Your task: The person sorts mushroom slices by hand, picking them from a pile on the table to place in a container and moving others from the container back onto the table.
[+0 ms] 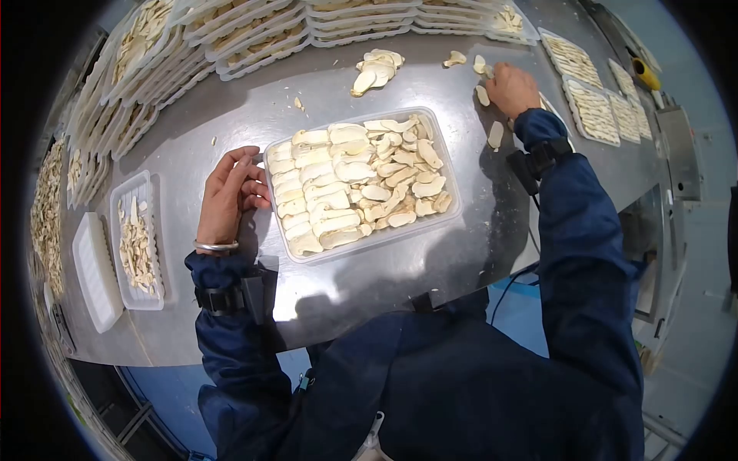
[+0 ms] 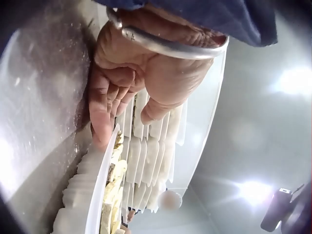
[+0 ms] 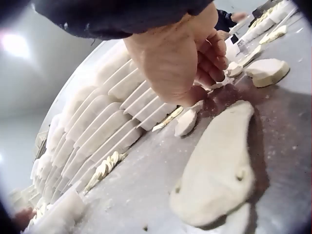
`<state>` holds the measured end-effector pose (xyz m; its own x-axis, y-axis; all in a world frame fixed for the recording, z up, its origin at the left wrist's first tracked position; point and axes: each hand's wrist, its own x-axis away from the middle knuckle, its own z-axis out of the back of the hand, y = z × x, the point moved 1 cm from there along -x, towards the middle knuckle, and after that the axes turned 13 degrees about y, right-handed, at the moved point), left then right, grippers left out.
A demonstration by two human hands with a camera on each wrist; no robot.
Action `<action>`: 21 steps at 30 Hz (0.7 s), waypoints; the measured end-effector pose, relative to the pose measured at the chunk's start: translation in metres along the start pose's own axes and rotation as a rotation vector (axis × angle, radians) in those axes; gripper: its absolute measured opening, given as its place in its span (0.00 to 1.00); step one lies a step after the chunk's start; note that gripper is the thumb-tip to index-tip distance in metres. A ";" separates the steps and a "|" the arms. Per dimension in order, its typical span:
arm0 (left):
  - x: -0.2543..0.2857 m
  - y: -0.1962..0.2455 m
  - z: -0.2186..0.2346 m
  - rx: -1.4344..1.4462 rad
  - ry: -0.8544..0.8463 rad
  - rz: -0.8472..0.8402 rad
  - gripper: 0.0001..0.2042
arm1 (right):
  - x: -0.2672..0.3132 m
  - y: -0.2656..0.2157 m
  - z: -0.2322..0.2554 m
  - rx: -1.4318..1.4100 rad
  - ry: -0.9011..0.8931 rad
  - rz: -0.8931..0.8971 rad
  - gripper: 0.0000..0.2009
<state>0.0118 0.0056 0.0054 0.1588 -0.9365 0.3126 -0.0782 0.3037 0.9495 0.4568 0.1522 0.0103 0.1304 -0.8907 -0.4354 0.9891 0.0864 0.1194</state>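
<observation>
A clear plastic tray lies before me, its left part lined with neat rows of pale mushroom slices and its right part filled with looser ones. Along its left edge rests my left hand, fingers loosely bent at the rim, thumb apart from it in the left wrist view. My right hand reaches down to the metal table among loose slices, fingers curled. Close by its thumb lies a small mushroom slice; a large slice lies nearer the wrist. I cannot tell whether its fingertips pinch a slice.
Stacked trays of slices line the back and left of the metal table. A slice pile lies beyond the main tray. At left sit a part-filled tray and a white tray; filled trays stand far right.
</observation>
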 end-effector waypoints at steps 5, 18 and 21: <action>-0.001 0.000 0.000 -0.010 0.011 -0.005 0.16 | 0.022 -0.004 0.040 -0.255 -0.009 0.059 0.10; -0.001 -0.002 0.001 -0.006 0.000 -0.016 0.16 | 0.100 -0.049 0.070 -0.498 -0.043 0.114 0.09; -0.001 -0.001 0.002 -0.013 0.004 -0.020 0.17 | 0.100 -0.049 0.061 -0.464 -0.027 0.124 0.08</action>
<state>0.0102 0.0056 0.0041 0.1642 -0.9418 0.2933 -0.0618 0.2869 0.9560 0.4169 0.0317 0.0158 0.2537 -0.8717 -0.4194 0.8932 0.3775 -0.2443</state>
